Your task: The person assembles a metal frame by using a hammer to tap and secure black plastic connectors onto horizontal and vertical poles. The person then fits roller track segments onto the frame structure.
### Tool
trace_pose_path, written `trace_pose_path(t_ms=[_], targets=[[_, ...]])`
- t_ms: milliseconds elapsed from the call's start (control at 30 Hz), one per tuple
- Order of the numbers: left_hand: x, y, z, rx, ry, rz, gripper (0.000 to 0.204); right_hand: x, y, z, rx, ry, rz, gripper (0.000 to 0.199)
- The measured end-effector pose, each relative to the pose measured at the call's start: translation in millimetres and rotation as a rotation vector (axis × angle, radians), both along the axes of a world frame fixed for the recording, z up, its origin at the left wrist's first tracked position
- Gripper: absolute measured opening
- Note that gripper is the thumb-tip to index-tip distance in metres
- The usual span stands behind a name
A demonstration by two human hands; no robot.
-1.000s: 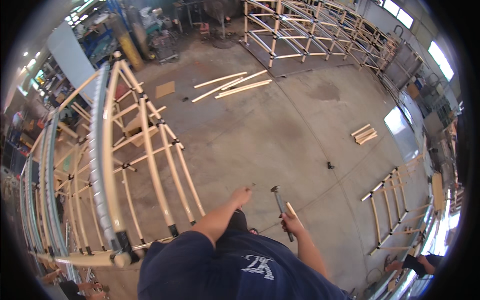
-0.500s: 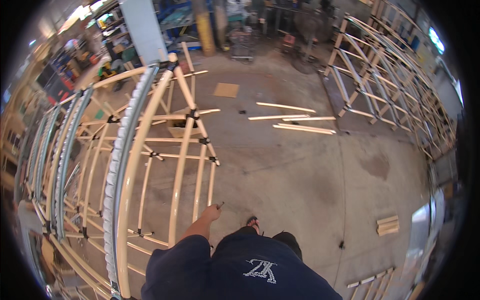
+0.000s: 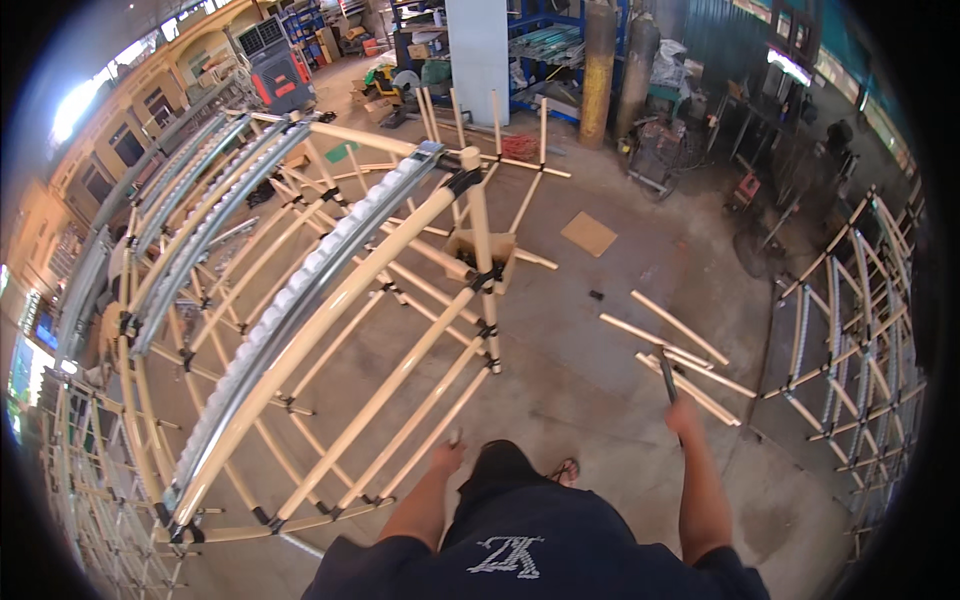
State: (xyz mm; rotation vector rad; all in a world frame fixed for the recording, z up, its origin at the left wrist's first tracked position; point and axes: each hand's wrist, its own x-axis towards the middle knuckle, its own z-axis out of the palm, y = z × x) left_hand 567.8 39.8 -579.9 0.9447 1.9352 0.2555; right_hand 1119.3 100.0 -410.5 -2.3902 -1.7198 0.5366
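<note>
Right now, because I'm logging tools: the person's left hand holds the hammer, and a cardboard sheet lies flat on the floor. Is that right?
One detail is wrong: the head view shows the hammer in the person's right hand. The cardboard sheet does lie flat on the floor.

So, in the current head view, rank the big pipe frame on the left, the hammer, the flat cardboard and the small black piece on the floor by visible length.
1. Pipe frame
2. Hammer
3. Flat cardboard
4. Small black piece
Being nearer the camera may flatter the hammer.
</note>
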Motion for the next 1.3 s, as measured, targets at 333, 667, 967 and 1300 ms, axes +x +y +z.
trace_pose_path(t_ms=[333, 667, 967, 1300], targets=[[-35.0, -69.7, -93.5, -0.225, -0.034, 0.334, 0.043, -208.3, 234.4, 346.5, 0.587, 0.443, 0.824, 0.036], [-65.9, 48.3, -104.9, -0.180, -0.133, -0.016, 0.045, -297.1, 300.9, 405.4, 0.375, 0.201, 0.848, 0.048], [-108.8, 67.3, -103.2, -0.273, -0.240, 0.293, 0.039, -284.8, 317.0, 418.4, 0.447, -0.024, 0.720, 0.047], [-103.7, 66.9, -114.8, -0.355, -0.261, 0.313, 0.038, -275.6, 315.9, 400.7, 0.457, -0.056, 0.795, 0.046]])
